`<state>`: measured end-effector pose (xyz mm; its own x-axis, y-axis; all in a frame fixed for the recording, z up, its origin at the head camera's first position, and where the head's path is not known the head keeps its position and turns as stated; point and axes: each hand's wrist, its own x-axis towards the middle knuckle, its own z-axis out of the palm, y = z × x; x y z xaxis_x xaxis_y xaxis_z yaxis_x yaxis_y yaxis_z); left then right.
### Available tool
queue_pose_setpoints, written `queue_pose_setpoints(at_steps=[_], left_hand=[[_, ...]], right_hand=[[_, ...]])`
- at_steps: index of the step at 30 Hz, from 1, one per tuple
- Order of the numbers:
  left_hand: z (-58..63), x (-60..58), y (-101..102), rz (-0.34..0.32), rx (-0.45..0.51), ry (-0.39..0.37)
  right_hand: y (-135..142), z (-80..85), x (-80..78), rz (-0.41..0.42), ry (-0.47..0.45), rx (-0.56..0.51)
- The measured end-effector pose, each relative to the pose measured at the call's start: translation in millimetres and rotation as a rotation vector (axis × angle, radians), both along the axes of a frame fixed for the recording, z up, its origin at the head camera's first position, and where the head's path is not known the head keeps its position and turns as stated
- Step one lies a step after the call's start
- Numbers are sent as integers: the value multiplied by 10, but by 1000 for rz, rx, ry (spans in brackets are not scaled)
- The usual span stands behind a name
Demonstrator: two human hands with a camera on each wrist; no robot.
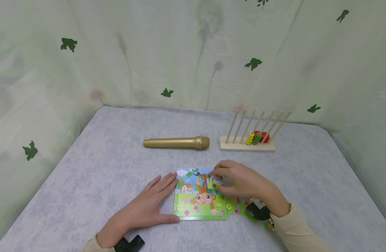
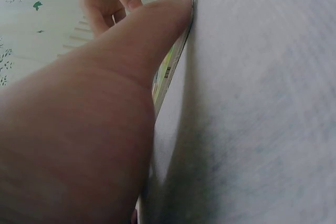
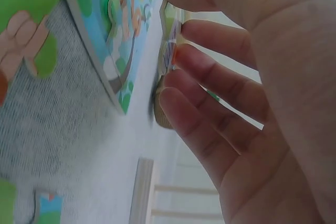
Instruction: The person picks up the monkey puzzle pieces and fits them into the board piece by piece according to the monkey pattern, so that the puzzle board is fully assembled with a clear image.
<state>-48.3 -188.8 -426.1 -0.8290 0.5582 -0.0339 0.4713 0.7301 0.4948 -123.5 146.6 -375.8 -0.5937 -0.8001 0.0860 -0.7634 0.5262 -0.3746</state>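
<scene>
A monkey picture puzzle [image 1: 196,210] lies flat on the cloth in the head view, its pieces set in a square tray. My left hand [image 1: 148,204] lies along its left side, fingers straight at the upper edge and thumb at the lower left corner. Over the upper right part of the picture, my right hand [image 1: 243,180] pinches a puzzle piece [image 3: 169,43] between thumb and fingers. Under the right wrist is more green puzzle picture [image 1: 233,208], partly hidden by the arm and the black wrist camera. The right wrist view shows loose pieces [image 3: 50,208] on a grey surface.
A gold toy microphone [image 1: 175,142] lies behind the puzzle. To its right stands a wooden peg rack [image 1: 247,147] with upright rods, holding yellow beads [image 1: 249,138], green beads [image 1: 257,138] and red ones [image 1: 265,137]. A printed curtain [image 1: 180,52] encloses the table.
</scene>
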Motion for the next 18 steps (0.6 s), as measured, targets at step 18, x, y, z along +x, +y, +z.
queue_pose_setpoints(at_steps=[18], left_hand=[[1,0,-1,-5,-2,-4]], right_hand=[[-254,-76,38,33,27,-6]])
